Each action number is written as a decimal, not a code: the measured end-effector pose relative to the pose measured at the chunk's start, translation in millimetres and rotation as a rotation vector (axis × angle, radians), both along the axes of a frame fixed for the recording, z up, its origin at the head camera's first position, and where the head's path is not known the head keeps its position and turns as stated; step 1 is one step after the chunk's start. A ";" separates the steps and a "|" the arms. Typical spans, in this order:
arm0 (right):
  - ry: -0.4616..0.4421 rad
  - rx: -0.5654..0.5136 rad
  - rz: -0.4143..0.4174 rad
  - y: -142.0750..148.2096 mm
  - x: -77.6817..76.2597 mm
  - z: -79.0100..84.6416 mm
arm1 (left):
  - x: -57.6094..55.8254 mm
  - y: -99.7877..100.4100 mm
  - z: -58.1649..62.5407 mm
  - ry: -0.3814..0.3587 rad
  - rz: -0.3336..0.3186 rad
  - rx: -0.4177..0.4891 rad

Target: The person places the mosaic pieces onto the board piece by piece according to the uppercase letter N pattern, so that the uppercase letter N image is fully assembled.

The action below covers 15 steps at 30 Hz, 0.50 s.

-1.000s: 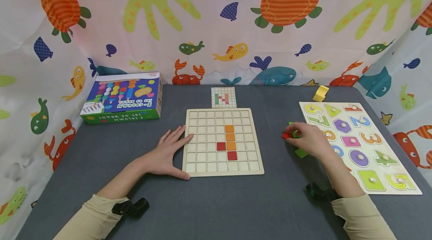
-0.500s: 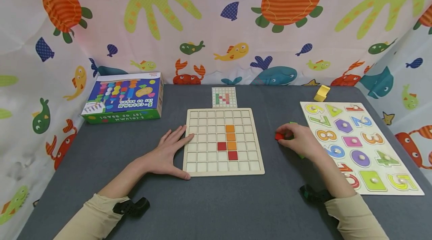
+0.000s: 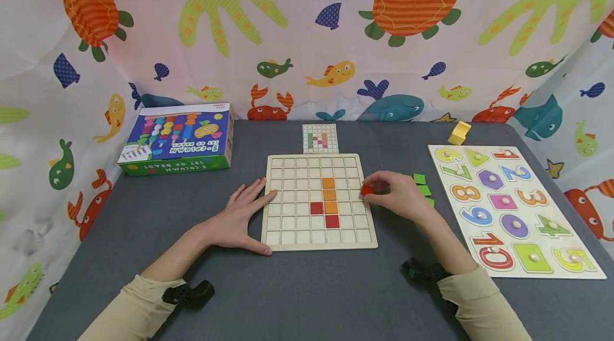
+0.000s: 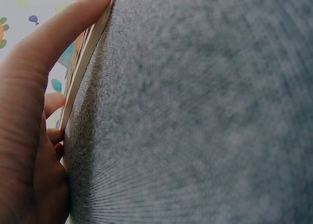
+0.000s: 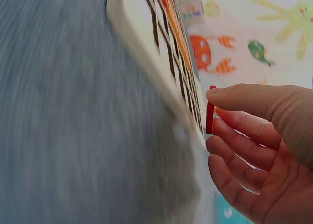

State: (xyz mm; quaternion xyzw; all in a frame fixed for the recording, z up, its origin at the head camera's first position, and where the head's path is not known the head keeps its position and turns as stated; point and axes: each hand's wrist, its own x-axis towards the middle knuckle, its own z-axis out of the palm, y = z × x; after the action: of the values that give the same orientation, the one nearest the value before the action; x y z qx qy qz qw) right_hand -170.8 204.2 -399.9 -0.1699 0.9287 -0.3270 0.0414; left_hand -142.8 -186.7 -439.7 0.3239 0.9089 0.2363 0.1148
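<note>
A wooden grid board [image 3: 288, 245] lies mid-table. Three orange tiles [image 3: 329, 195] stand in one column of it, with a red tile [image 3: 332, 221] below them and another red tile [image 3: 316, 208] to the left. My left hand [image 3: 235, 218] rests with spread fingers against the board's left edge; in the left wrist view the thumb [image 4: 73, 23] lies along that edge. My right hand [image 3: 395, 194] pinches a thin red square tile [image 5: 210, 109] between thumb and fingers, at the board's right edge in the head view. Several green tiles [image 3: 422, 190] lie just right of that hand.
A small pattern card [image 3: 320, 138] lies behind the board. At the back left stands a boxed bead set [image 3: 175, 138]. A number-and-shape puzzle board [image 3: 515, 213] covers the right side, with yellow pieces [image 3: 459, 132] behind it. A printed sea-animal cloth [image 3: 307, 37] hangs around the table.
My right hand has carried the red tile left from the tile pile to the board's right edge, uncovering the green tiles. The left hand has stayed in place.
</note>
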 end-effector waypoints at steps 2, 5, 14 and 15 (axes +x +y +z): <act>-0.005 -0.009 0.026 -12.3 -0.5 -0.2 | 0.1 0.0 0.0 -0.004 0.000 0.002; -0.013 -0.020 0.088 -32.1 -0.6 0.5 | 0.5 -0.3 0.7 -0.007 0.000 0.005; -0.026 -0.014 0.207 -91.6 -3.5 3.3 | 0.9 -0.4 2.5 -0.002 -0.003 0.007; -0.027 -0.008 0.213 -96.5 -4.3 3.3 | 0.8 -0.1 2.5 -0.002 -0.003 0.008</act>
State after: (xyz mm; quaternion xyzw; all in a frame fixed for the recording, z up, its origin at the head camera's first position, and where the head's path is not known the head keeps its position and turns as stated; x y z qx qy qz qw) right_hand -175.2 107.7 -396.6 -0.2634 0.9034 -0.3268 0.0878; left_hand -142.0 -186.9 -437.1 0.3253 0.9073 0.2402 0.1149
